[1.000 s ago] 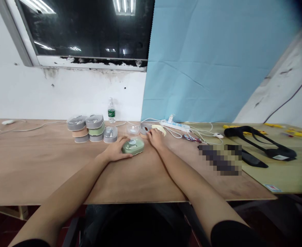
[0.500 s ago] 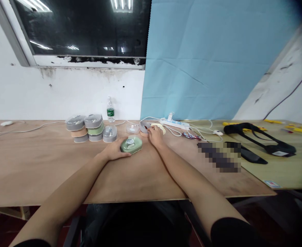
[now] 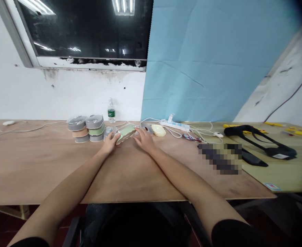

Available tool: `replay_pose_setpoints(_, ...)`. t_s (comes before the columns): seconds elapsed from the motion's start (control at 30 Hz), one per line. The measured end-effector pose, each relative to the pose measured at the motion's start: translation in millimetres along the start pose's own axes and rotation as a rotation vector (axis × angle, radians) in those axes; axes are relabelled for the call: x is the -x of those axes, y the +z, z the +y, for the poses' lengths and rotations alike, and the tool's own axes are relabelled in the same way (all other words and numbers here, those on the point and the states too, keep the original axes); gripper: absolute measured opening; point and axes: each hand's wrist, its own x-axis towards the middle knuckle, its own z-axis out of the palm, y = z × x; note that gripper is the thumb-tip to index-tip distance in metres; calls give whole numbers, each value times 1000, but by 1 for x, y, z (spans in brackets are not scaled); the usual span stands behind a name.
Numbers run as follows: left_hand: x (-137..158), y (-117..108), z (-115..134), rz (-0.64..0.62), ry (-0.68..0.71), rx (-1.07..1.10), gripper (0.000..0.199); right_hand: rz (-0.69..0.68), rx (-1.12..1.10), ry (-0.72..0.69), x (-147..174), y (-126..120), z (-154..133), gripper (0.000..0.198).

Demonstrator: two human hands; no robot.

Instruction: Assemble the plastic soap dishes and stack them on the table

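A green soap box is tilted up on its side above the table, its wavy edge toward me. My left hand is closed around its left end. At the other end, the fingers of my right hand grip the edge. Just behind my right hand lies an open grey box with a small dark thing in it, partly hidden. Beside that one sits a cream soap box. A grey box with a clear lid is partly covered by my left hand.
Two stacks of grey, peach and green boxes stand left of my hands. Behind them is a water bottle. A white power strip and cables run along the wall. On the right lie a black strap-like frame and yellow pieces.
My left hand has lifted and tilted the green soap box away from the table. My right hand has left the small box at the back and come over to the green one.
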Motion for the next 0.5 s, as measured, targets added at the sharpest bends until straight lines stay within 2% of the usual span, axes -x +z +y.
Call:
replay_pose_setpoints(0.07,0,-1,1,20,-29,72,58,28,-27,30,1,3,-1,36)
replay_pose_setpoints(0.17,-1,-3,1,31,-41,125,53,0,-41,104,3,4,1,30)
replay_pose_setpoints(0.27,-1,-3,0,-11,-57,130,54,-44,-61,170,4,2,1,42)
replay_pose_setpoints(0.37,0,-3,1,-37,-49,93,54,-91,-113,162,5,-2,0,55)
replay_pose_setpoints(0.43,2,-3,4,-31,-42,58,55,-115,-181,154,6,-5,0,54)
replay_pose_setpoints(0.5,3,-4,6,-42,-35,26,56,-92,-203,213,6,-7,2,50)
